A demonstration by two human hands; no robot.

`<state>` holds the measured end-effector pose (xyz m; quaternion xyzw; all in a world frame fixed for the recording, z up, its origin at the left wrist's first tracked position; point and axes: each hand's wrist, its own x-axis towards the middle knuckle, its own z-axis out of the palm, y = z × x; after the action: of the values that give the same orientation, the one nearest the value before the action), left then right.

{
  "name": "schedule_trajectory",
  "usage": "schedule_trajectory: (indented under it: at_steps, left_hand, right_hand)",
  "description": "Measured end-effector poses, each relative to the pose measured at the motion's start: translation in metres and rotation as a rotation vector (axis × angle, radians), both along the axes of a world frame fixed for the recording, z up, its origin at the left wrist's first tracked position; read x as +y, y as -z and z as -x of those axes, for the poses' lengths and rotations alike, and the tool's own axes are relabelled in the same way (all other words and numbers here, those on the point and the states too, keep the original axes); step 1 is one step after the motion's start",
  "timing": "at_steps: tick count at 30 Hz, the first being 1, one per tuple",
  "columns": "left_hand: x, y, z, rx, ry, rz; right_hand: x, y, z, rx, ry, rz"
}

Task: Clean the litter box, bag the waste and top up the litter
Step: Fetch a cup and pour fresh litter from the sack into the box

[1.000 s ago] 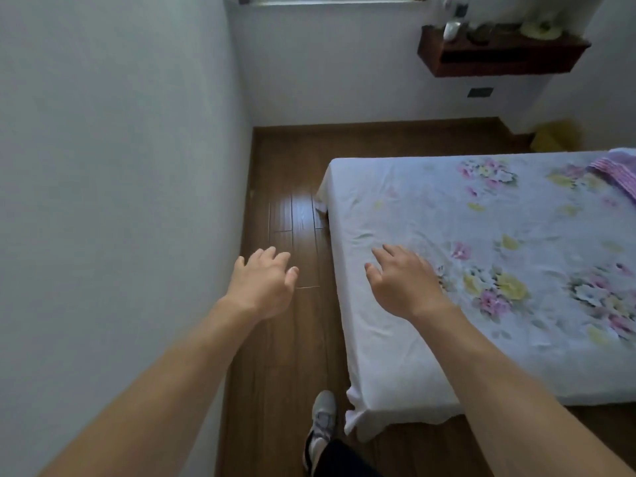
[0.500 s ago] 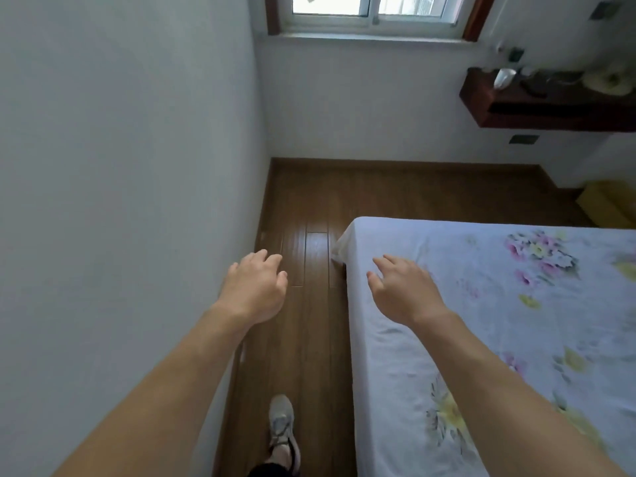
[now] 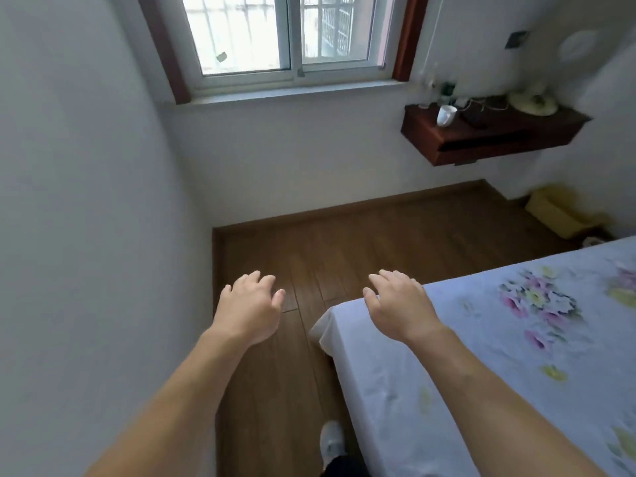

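On the left hand the fingers were loosely bent and slightly spread, palm down, gripping nothing. The right hand matched it: relaxed, gently curved fingers, palm down, also empty. Both hands hung in the air at about the same height, apart from each other, on two bare forearms stretched forward from the bottom of the view. The left hand was over the brown wood-plank floor. The right hand was above the near corner of the bed.

The bed wore a smooth, pale, lightly creased sheet printed with pink and yellow flowers. One light shoe showed on the planks below, beside the bed. A plain white wall ran along the left.

Farther off, one two-pane sliding window with a dark red-brown frame sat in the end wall. One dark wooden wall shelf carried a single white mug among blurred clutter. One yellow tub stood on the floor in the far right corner, well apart from both hands. It was too blurred to tell whether it was the litter box.
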<state>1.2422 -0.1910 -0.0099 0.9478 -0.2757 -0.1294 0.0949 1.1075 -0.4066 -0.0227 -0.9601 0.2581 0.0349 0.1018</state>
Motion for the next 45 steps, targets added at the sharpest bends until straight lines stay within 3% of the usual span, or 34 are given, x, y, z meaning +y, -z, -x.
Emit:
schedule_trajectory:
  at_steps: [7, 15, 25, 34, 45]
  left_hand:
    - [-0.124, 0.017, -0.184, -0.019, 0.045, -0.046]
    - [-0.243, -0.006, -0.357, -0.025, 0.116, -0.049]
    - [-0.437, 0.004, -0.54, -0.045, 0.412, -0.015]
    - [-0.655, 0.001, -0.582, -0.066, 0.7, 0.001]
    - [-0.93, 0.037, -0.587, 0.007, 0.663, -0.013]
  right_hand:
    - [-0.12, 0.021, -0.173, -0.009, 0.042, -0.028]
    - [-0.239, -0.01, -0.333, 0.031, 0.081, 0.002]
    - [-0.376, -0.007, -0.472, 0.05, 0.345, 0.004]
    - [-0.533, -0.005, -0.479, 0.03, 0.619, -0.023]
    - [-0.802, 0.032, -0.507, 0.035, 0.542, -0.086]
